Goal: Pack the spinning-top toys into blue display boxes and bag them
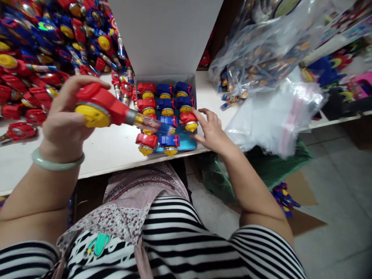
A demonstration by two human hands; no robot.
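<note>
My left hand (65, 116) is wrapped round a red toy (104, 104) with a yellow spinning-top-like tip and a clear tube full of small coloured pieces. The toy is raised over the table, its tube pointing right toward an open box (195, 89). Inside the box, red toys (146, 141) and blue toys (169, 143) stand in rows, yellow parts facing me. My right hand (210, 130) is at the box's right edge, fingers apart, its index fingertip at a red toy (188, 121) in the right column. Blue box bottom shows at the front right corner.
A large heap of red and blue toys (58, 42) covers the table's left. Behind the box rises its white lid (165, 35). Clear plastic bags (261, 116) lie to the right, by a few loose tubes (229, 102). Below hangs a green bag (217, 178).
</note>
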